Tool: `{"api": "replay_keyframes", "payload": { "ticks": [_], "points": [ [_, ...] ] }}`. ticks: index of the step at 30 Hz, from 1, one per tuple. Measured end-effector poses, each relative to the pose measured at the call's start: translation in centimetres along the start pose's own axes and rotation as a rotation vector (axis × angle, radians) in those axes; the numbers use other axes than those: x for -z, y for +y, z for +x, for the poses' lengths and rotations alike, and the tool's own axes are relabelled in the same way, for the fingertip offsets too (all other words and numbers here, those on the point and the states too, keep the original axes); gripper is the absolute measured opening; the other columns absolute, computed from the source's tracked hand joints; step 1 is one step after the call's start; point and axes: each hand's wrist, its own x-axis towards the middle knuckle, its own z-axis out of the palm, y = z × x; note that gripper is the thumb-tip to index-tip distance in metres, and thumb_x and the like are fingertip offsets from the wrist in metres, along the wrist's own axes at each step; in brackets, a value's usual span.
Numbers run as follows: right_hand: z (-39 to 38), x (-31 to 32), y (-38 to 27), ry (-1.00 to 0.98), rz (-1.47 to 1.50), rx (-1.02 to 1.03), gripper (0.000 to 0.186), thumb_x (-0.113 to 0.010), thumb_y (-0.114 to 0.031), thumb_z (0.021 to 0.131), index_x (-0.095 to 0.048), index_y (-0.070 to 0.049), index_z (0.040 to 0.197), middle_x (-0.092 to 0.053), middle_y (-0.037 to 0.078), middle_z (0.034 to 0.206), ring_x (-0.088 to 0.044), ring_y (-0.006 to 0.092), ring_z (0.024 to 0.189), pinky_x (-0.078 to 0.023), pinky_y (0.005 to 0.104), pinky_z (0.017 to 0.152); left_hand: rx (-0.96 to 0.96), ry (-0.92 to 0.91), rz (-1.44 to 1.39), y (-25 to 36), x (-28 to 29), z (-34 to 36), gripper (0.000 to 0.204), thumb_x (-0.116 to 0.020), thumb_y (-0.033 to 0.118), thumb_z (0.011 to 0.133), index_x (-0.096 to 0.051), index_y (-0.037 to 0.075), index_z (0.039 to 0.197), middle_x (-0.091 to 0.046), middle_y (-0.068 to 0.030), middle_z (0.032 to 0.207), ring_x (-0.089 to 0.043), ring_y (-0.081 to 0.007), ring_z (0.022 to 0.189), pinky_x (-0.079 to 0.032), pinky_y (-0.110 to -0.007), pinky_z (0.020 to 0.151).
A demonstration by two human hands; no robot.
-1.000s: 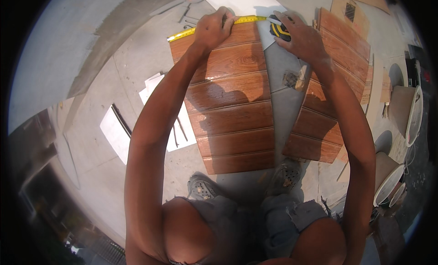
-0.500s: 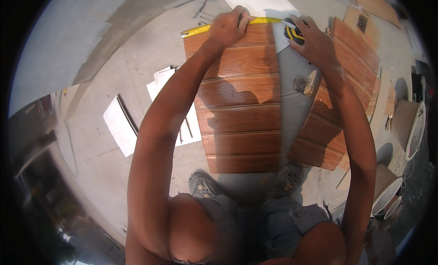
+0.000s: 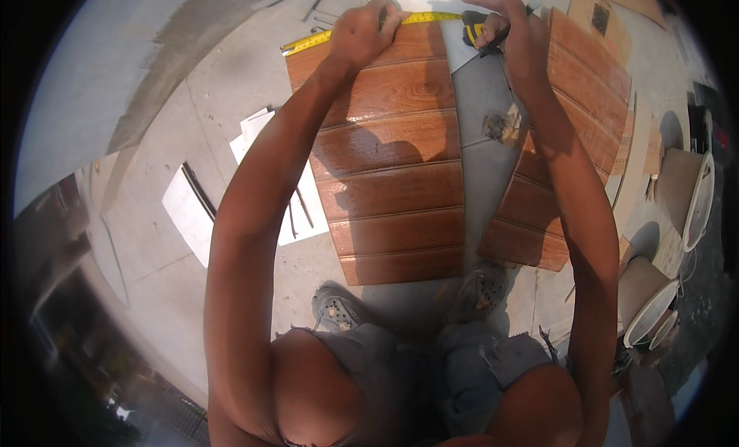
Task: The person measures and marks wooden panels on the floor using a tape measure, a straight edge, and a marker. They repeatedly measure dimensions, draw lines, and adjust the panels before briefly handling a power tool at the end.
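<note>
Tape stretched along the panel's 12 o'clock edge

The panel [image 3: 400, 150], brown and grooved, lies flat on the floor [image 3: 486, 177] in front of the person, between 12 and 6 o'clock, with a shoe [image 3: 336, 308] near its 7 o'clock corner. The yellow blade [image 3: 429, 17] runs along its far edge, its free end by the 11 o'clock corner. The left hand [image 3: 368, 31] pinches the blade partway along that edge. The right hand [image 3: 513, 39] grips the black-and-yellow case [image 3: 473, 31] with curled fingers, two digits extended; the case sits past the 1 o'clock corner. A second panel [image 3: 531, 208] lies apart at 3 o'clock.

A good reading calls for the end set exactly at the corner; whether its hook catches there is too small to tell. The left hand does best to press the blade flat, parallel to the edge, while the right draws it taut without dragging the end inward. The mark is best read from straight above the 1 o'clock corner.
</note>
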Motion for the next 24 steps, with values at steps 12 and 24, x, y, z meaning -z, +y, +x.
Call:
{"api": "replay_keyframes", "payload": {
  "ticks": [12,24],
  "points": [
    [3.0,-2.3,3.2,0.105,-0.292,0.036,0.040,-0.062,-0.024,0.101,-0.066,-0.004,0.067,-0.063,0.004,0.057,-0.061,0.0133,0.050,-0.047,0.0317,0.047,-0.024,-0.066,0.277,-6.7,-4.4,-1.4,0.040,-0.064,0.040,0.101,-0.063,0.004,0.121,-0.071,-0.0167,0.108,-0.068,-0.0359,0.103,-0.055,-0.049,0.092],
    [2.5,-3.0,5.3,0.274,-0.436,0.124,0.042,-0.070,-0.027,0.094,-0.065,0.004,0.065,-0.060,0.011,0.054,-0.057,0.0160,0.050,-0.044,0.0382,0.049,0.070,-0.182,0.281,-4.8,-3.2,-0.9,0.045,-0.059,0.041,0.105,-0.061,0.002,0.128,-0.070,-0.0184,0.120,-0.065,-0.0362,0.115,-0.051,-0.050,0.102]
  ]
}}
